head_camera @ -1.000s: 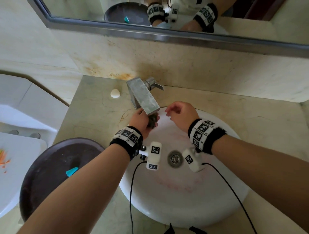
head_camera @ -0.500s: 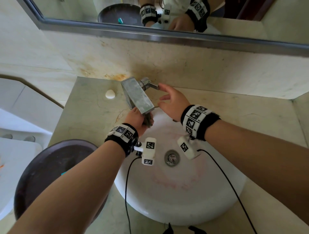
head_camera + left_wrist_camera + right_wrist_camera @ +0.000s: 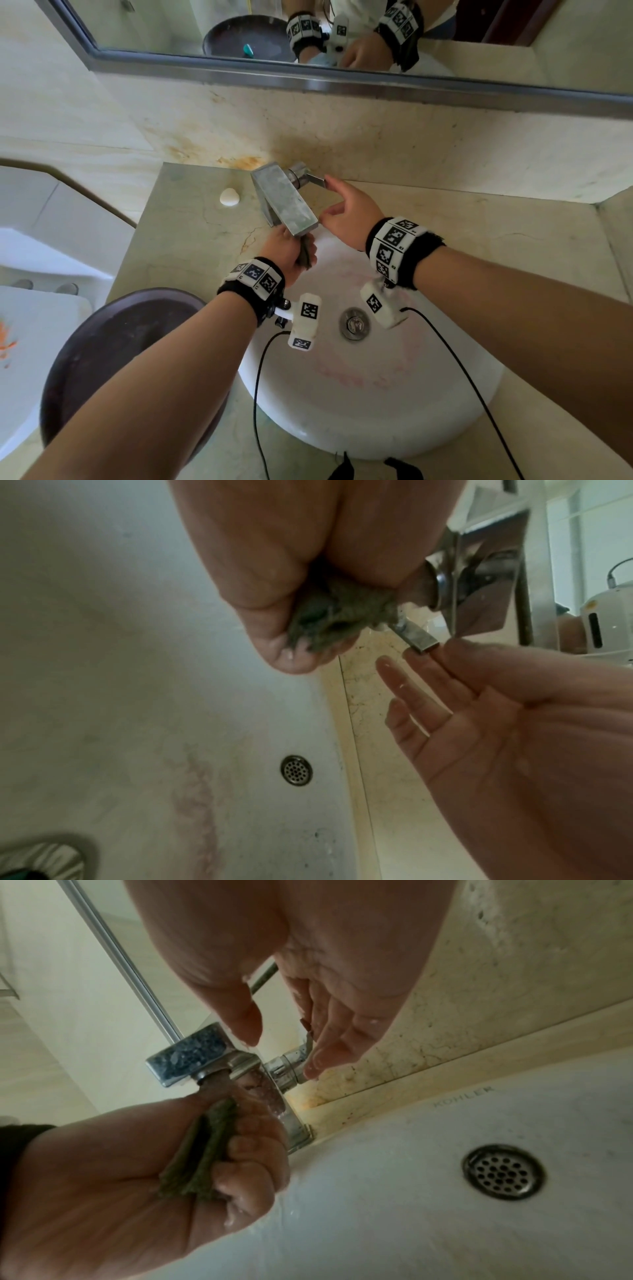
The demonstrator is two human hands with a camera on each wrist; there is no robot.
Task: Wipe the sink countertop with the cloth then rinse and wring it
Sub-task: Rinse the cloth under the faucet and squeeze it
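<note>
My left hand (image 3: 286, 253) grips a wadded grey-green cloth (image 3: 306, 255) right under the spout of the square metal tap (image 3: 284, 202), over the back of the white sink (image 3: 376, 428). The cloth (image 3: 202, 1150) shows squeezed in the left fist (image 3: 164, 1172) in the right wrist view, and as a bunched cloth (image 3: 339, 618) in the left wrist view. My right hand (image 3: 346, 212) is open, fingers straight, with a fingertip touching the end of the tap's lever handle (image 3: 313, 179). That lever (image 3: 414, 638) meets the right fingers (image 3: 441, 666) in the left wrist view.
A dark round basin (image 3: 113, 349) sits on the marble countertop (image 3: 185, 240) left of the sink. A small white soap (image 3: 228, 197) lies near the tap. The drain (image 3: 354, 323) is mid-sink. A mirror (image 3: 308, 41) runs along the wall. Black cables hang over the sink's front.
My right hand has moved from above the sink back and up to the tap's lever and opened its fingers. The left hand stays under the spout with the cloth.
</note>
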